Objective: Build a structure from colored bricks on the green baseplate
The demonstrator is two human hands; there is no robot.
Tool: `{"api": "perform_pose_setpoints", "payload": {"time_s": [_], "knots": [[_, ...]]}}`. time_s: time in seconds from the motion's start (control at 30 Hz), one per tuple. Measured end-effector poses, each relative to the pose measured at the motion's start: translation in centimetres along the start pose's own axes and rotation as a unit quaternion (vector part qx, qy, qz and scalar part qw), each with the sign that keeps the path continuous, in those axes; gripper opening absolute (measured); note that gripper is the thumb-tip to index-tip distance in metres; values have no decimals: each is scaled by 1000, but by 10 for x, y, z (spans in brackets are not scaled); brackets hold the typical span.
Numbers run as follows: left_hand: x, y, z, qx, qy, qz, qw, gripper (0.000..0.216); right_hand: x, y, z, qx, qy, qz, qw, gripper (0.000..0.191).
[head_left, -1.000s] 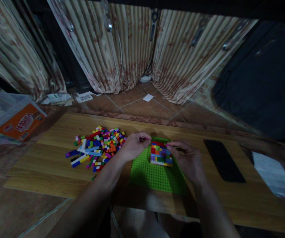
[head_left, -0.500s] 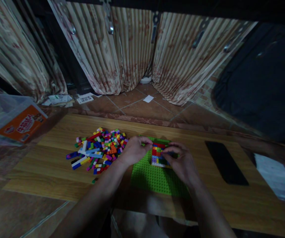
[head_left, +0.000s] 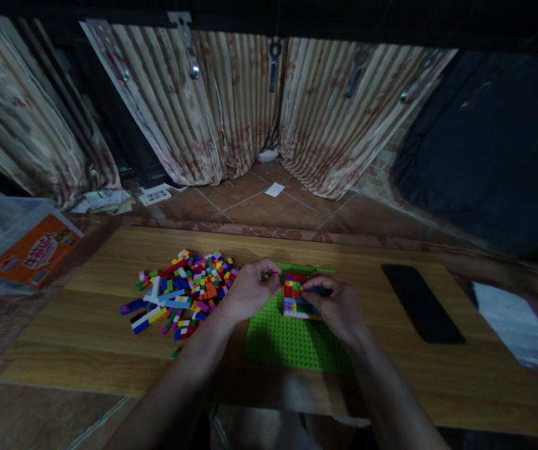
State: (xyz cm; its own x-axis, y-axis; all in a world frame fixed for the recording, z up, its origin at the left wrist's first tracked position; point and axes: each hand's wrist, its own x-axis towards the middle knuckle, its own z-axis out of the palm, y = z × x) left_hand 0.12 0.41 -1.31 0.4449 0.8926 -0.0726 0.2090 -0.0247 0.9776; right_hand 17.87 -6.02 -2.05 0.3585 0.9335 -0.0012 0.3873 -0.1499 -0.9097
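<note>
My left hand (head_left: 252, 290) is at the left edge of a block of toy building bricks (head_left: 292, 306), its thumb and index finger pinched on a small pink brick (head_left: 276, 275). Over the right side of that block, my right hand (head_left: 338, 307) has its thumb and fingertips drawn together against the top; whatever lies between them is hidden. Rows of red, yellow, blue, purple and white show in the block, which sits on a green studded baseplate (head_left: 287, 347). The right hand covers part of the block.
Left of the baseplate lies a heap of loose coloured bricks (head_left: 189, 290) on the wooden table (head_left: 90, 312). A black phone-like slab (head_left: 421, 303) rests on the right, with a white paper (head_left: 517, 325) beyond it. A clear plastic bin (head_left: 10, 244) stands at far left.
My left hand has drawn slightly left from the block, and the pink brick now shows at its fingertips. My right hand stays at the block. The camera view has shifted a little.
</note>
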Motion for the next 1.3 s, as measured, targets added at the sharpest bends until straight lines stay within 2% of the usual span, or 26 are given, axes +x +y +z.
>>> {"api": "perform_pose_setpoints", "payload": {"time_s": [0.13, 0.37, 0.53, 0.7, 0.87, 1.1, 1.3], "knots": [[-3, 3, 4, 34, 1, 45, 998, 7, 0, 0, -2, -13, -3, -11, 1000, 14], [-5, 1, 16, 52, 16, 78, 995, 13, 2, 7, -9, 5, -14, -15, 1000, 22], [-4, -6, 27, 71, 69, 111, 989, 13, 4, 10, -10, 9, -6, -8, 1000, 22], [-3, -12, 33, 92, 116, 113, 982, 11, 4, 9, -11, 4, -12, -10, 1000, 22], [-7, -5, 30, 108, 109, 109, 982, 7, 1, 5, -12, 0, -5, -23, 1000, 22], [-7, -4, 22, 44, 81, 63, 994, 14, -6, -3, -7, -23, -7, -125, 992, 16], [-5, 0, 22, -28, 54, 21, 998, 18, -7, -8, 1, -113, 8, -214, 970, 11]]}}
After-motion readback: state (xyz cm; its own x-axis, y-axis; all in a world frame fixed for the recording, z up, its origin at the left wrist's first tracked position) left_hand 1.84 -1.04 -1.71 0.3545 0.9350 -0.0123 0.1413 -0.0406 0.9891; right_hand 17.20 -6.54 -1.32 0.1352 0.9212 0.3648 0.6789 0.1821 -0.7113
